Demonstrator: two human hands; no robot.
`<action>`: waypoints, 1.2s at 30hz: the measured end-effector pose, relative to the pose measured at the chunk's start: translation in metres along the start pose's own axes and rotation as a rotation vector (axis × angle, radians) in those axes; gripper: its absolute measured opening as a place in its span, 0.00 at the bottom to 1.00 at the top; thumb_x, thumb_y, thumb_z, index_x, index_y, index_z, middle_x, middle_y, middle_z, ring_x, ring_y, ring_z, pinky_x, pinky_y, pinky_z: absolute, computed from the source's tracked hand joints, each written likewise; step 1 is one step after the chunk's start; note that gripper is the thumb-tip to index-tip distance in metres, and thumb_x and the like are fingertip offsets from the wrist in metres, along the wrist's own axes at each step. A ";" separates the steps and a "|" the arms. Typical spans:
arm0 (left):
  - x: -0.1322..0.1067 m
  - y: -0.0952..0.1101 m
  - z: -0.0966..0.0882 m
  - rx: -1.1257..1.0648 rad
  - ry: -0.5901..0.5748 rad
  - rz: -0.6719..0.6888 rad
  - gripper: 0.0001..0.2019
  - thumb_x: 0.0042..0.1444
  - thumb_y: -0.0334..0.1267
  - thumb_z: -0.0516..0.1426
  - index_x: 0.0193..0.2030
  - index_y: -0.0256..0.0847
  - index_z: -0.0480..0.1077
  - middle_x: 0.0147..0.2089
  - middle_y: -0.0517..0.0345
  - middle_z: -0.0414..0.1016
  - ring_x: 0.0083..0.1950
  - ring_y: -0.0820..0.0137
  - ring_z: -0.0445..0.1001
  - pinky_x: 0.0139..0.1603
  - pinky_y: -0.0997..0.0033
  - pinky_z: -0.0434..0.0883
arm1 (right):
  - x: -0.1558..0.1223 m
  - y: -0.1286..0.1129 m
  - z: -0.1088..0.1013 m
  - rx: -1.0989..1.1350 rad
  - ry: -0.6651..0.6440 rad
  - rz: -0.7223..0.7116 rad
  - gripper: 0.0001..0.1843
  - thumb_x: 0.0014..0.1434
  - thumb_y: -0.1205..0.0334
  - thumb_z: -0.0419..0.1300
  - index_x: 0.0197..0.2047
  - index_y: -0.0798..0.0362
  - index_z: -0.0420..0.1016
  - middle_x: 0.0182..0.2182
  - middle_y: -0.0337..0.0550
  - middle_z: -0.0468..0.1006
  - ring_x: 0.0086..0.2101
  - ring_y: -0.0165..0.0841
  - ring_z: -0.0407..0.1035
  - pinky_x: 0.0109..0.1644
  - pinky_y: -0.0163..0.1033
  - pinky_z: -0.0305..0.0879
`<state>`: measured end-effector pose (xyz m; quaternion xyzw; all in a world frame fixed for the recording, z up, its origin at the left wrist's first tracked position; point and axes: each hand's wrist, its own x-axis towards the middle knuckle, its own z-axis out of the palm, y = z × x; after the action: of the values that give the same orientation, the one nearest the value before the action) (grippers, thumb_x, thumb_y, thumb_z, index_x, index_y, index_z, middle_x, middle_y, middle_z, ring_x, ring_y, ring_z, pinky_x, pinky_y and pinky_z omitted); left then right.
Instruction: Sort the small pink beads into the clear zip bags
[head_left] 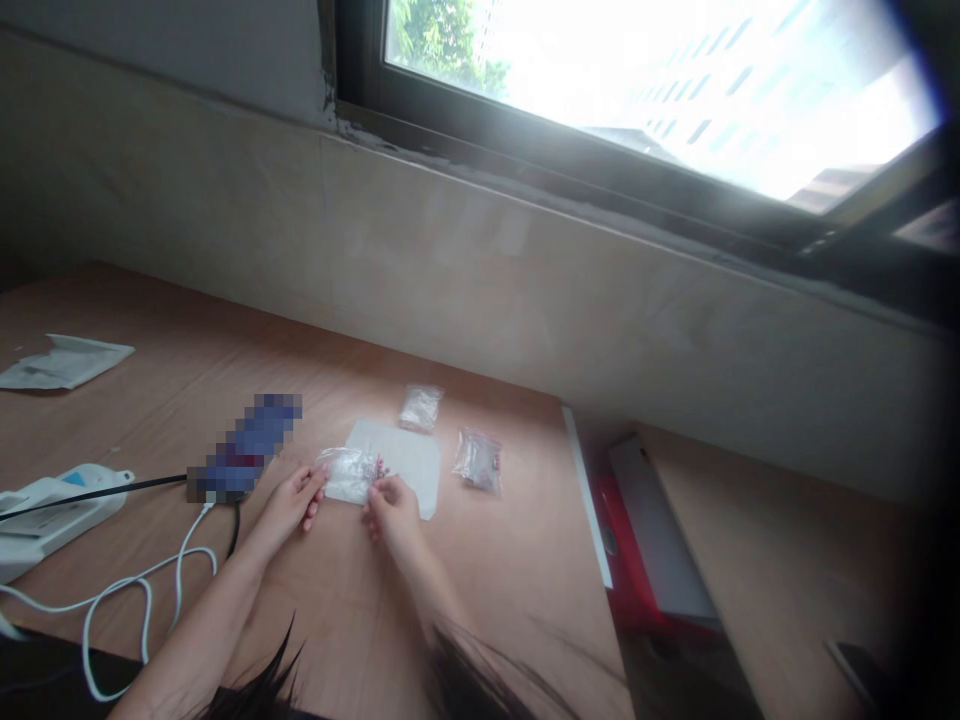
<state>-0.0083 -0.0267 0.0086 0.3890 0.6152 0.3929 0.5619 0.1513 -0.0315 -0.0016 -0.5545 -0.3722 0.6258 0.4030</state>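
Observation:
A small clear plastic zip bag (349, 465) is stretched between my two hands, over a pale square sheet (416, 460) on the wooden table. My left hand (296, 498) pinches the bag's left edge between thumb and finger. With its fingertips, my right hand (391, 500) grips the other end, where a reddish strip shows. What the bag contains, if anything, is too faint to make out. Just beyond the sheet lies another clear bag (421, 408) with whitish contents. To the right of the sheet rests a third bag (478, 462) with a reddish top edge and darker contents.
A pixelated phone-like device (251, 445) with cables plugged in lies left of my hands. Farther left are a white power strip (60, 510), a looping white cable (139, 580) and a torn white packet (71, 362). A red object (630, 560) stands in the gap beyond the table's right edge.

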 end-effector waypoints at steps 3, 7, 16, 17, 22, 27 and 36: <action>0.001 -0.001 0.000 0.000 0.006 -0.024 0.20 0.47 0.55 0.47 0.30 0.38 0.62 0.17 0.69 0.59 0.11 0.82 0.57 0.06 0.83 0.58 | 0.004 0.005 -0.001 0.033 -0.006 0.006 0.11 0.46 0.56 0.54 0.28 0.54 0.60 0.13 0.31 0.65 0.09 0.21 0.55 0.08 0.25 0.49; 0.000 -0.004 0.001 0.041 0.055 -0.039 0.19 0.47 0.55 0.47 0.30 0.38 0.61 0.16 0.69 0.60 0.09 0.81 0.57 0.06 0.83 0.58 | 0.005 0.005 -0.004 0.068 -0.031 0.017 0.13 0.44 0.54 0.56 0.28 0.54 0.59 0.13 0.30 0.65 0.09 0.21 0.55 0.08 0.26 0.50; -0.003 -0.007 0.001 0.130 0.057 -0.017 0.21 0.47 0.57 0.46 0.28 0.38 0.63 0.13 0.70 0.58 0.08 0.80 0.55 0.06 0.83 0.53 | 0.008 0.008 -0.007 0.121 -0.094 0.038 0.18 0.40 0.50 0.58 0.27 0.54 0.59 0.13 0.30 0.66 0.09 0.22 0.58 0.09 0.27 0.50; -0.003 -0.007 0.001 0.131 0.062 -0.025 0.22 0.46 0.57 0.46 0.27 0.38 0.63 0.13 0.69 0.58 0.08 0.80 0.55 0.06 0.83 0.53 | 0.008 0.008 -0.008 0.123 -0.095 0.038 0.18 0.40 0.50 0.58 0.27 0.54 0.59 0.13 0.31 0.67 0.09 0.22 0.58 0.09 0.27 0.51; -0.005 -0.004 0.002 0.127 0.097 -0.056 0.23 0.45 0.59 0.45 0.23 0.38 0.61 0.13 0.68 0.58 0.08 0.79 0.56 0.06 0.82 0.53 | 0.008 0.007 -0.008 0.135 -0.090 0.038 0.17 0.41 0.51 0.58 0.28 0.54 0.59 0.13 0.31 0.67 0.10 0.23 0.59 0.10 0.27 0.52; -0.009 0.001 0.002 0.147 0.046 -0.033 0.23 0.45 0.59 0.46 0.21 0.38 0.60 0.13 0.68 0.58 0.09 0.80 0.55 0.07 0.82 0.53 | 0.009 0.007 -0.009 0.146 -0.090 0.022 0.17 0.41 0.51 0.59 0.27 0.54 0.59 0.14 0.31 0.67 0.10 0.23 0.59 0.09 0.27 0.53; -0.009 0.001 0.002 0.135 0.011 0.052 0.21 0.44 0.57 0.49 0.24 0.38 0.63 0.15 0.68 0.61 0.10 0.82 0.53 0.07 0.83 0.52 | 0.010 0.010 -0.009 0.152 -0.078 0.036 0.17 0.40 0.51 0.59 0.28 0.54 0.59 0.14 0.30 0.67 0.10 0.22 0.58 0.09 0.27 0.52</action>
<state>-0.0053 -0.0348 0.0132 0.4396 0.6331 0.3674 0.5206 0.1584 -0.0266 -0.0159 -0.5042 -0.3289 0.6804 0.4180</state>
